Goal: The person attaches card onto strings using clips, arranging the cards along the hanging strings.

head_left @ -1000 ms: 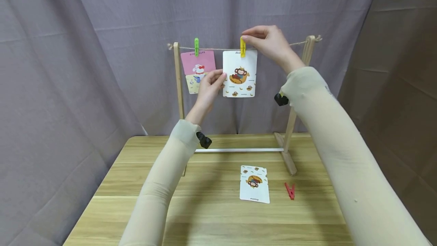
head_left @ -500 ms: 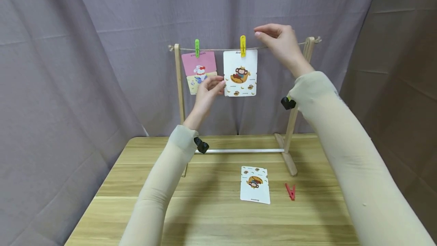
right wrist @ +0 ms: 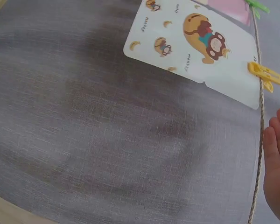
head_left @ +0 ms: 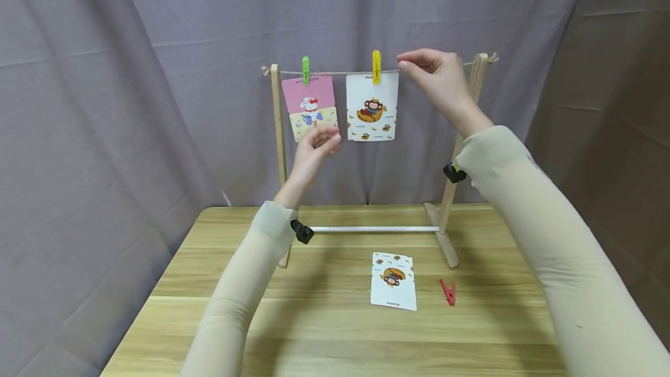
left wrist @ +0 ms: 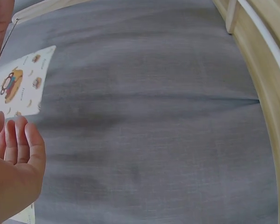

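Observation:
A white monkey card (head_left: 373,107) hangs from the rope (head_left: 335,72) under a yellow clothespin (head_left: 376,67). My left hand (head_left: 313,156) is just below and left of that card, fingers loosely bent, holding nothing; it overlaps the lower edge of the pink and yellow card (head_left: 309,93), which a green clothespin (head_left: 306,70) holds on the rope. To the right of the yellow clothespin, my right hand (head_left: 442,83) is raised near the rope with nothing in its fingers. In the left wrist view a gap separates the left fingers (left wrist: 22,142) from the monkey card (left wrist: 23,84).
On the wooden table (head_left: 209,284) lie a second monkey card (head_left: 394,292) and a red clothespin (head_left: 448,292). The wooden rack's posts (head_left: 280,127) stand at both ends of the rope, joined low down by a white bar (head_left: 371,229). A grey curtain hangs behind.
My right hand has let go of the yellow clothespin and moved right. My left hand has come off the monkey card's left edge and moved down and left. The card stays hanging.

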### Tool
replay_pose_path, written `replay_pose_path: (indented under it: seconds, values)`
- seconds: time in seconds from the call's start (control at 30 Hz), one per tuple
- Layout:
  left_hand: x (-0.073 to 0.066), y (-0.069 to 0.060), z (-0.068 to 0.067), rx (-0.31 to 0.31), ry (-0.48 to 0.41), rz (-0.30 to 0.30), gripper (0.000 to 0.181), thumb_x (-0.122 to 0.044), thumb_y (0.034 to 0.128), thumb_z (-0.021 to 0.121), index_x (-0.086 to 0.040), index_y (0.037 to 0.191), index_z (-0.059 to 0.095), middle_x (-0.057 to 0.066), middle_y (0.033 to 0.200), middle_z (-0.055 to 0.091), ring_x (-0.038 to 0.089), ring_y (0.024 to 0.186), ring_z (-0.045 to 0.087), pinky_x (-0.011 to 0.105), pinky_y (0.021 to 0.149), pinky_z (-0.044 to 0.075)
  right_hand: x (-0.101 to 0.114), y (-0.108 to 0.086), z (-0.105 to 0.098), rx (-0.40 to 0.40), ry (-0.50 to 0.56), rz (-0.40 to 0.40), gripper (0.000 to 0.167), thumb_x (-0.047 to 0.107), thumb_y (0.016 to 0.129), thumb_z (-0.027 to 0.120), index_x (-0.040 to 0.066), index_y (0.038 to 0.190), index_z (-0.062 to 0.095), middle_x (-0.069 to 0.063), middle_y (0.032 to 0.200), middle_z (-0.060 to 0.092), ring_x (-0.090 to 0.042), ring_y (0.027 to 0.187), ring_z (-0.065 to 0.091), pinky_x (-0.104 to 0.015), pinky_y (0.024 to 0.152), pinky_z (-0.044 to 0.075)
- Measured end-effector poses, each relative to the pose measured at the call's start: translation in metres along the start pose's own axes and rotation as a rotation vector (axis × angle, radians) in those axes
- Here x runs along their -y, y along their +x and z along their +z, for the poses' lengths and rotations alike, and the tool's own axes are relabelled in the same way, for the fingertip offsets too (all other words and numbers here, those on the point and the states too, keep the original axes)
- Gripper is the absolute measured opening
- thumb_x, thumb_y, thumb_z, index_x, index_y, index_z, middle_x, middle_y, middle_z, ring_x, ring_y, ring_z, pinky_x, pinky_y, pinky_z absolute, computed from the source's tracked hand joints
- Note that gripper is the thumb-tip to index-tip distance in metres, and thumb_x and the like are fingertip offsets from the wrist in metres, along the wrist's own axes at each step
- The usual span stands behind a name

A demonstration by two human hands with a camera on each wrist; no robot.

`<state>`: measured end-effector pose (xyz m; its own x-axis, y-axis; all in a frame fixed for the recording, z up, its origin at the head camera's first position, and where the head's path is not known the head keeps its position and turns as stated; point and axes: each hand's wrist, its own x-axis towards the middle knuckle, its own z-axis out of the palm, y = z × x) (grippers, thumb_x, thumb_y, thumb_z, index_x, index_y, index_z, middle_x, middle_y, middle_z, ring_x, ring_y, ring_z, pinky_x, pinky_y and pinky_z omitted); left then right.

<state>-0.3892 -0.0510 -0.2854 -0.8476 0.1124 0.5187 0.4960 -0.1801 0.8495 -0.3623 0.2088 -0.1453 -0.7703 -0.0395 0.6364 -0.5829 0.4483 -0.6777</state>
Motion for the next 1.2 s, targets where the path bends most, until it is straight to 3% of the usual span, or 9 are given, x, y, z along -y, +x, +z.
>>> replay_pose_path:
  seconds: [0.3,0.63,0.93,1.2]
  values:
    - [0.006,-0.011,-0.003,0.019,0.031,-0.037,0.025,-0.005,0.0951,0.068,0.008,0.117,0.064,0.007,0.094,0.069,0.013,0.080,0.065,0.027,0.078,0.054,-0.005,-0.014,0.003,-0.013,-0.030,-0.017,0.032,0.030,0.096,0.071,0.008,0.119,0.074,0.003,0.112,0.073,-0.004,0.101,0.064,-0.020,0.089,0.048]
    - [0.010,-0.028,-0.005,0.048,0.056,-0.072,0.026,-0.005,0.0961,0.068,0.010,0.117,0.063,-0.002,0.088,0.067,0.012,0.078,0.063,0.029,0.077,0.054,-0.017,-0.039,0.000,0.017,-0.013,0.013,0.031,0.028,0.096,0.072,0.007,0.118,0.074,0.009,0.109,0.074,-0.001,0.097,0.065,-0.018,0.084,0.047]
    - [0.022,-0.040,-0.006,0.104,0.103,-0.117,0.024,-0.015,0.0968,0.070,-0.001,0.116,0.067,0.002,0.092,0.067,0.015,0.083,0.062,0.045,0.088,0.053,-0.034,-0.068,-0.004,0.080,-0.032,0.025,0.032,0.030,0.097,0.071,0.007,0.120,0.073,0.005,0.113,0.073,-0.001,0.099,0.064,-0.015,0.082,0.048]
    - [0.030,-0.052,-0.011,0.133,0.122,-0.162,0.027,-0.015,0.0967,0.069,0.002,0.118,0.065,0.005,0.094,0.066,0.018,0.086,0.062,0.033,0.083,0.054,-0.048,-0.099,-0.004,0.147,-0.066,0.061,0.033,0.029,0.098,0.069,0.007,0.123,0.071,-0.006,0.122,0.071,-0.001,0.101,0.064,-0.015,0.083,0.049]
